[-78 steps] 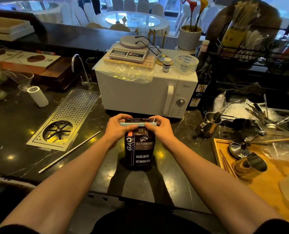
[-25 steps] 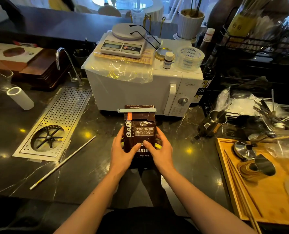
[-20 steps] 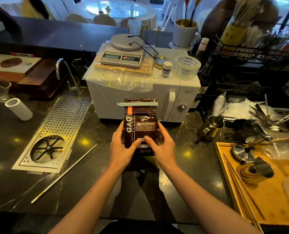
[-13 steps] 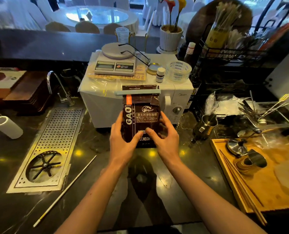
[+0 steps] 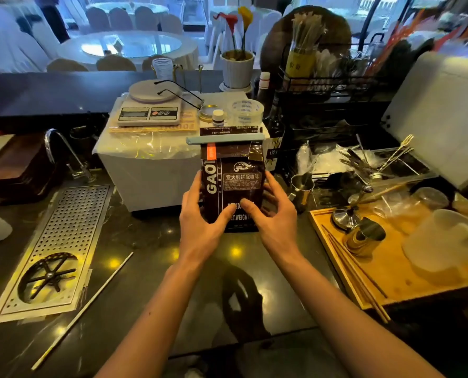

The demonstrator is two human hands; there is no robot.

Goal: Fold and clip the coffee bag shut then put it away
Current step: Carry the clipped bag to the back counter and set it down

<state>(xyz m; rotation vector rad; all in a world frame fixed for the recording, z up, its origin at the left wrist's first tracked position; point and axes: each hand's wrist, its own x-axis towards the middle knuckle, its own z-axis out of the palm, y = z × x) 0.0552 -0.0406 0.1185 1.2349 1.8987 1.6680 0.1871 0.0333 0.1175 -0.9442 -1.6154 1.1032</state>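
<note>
Gripping bag [image 5: 234, 186] w/ both hands, left [image 5: 200, 222] & right [image 5: 275, 219], fingers wrapped round sides, clip [image 5: 225, 139] on; upright, prob. ready to stow.

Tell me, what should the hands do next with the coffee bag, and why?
Probably carry the coffee bag off to wherever it's kept. The pale clip already pinches its folded top, and the left hand and right hand hold it upright above the counter.
</note>
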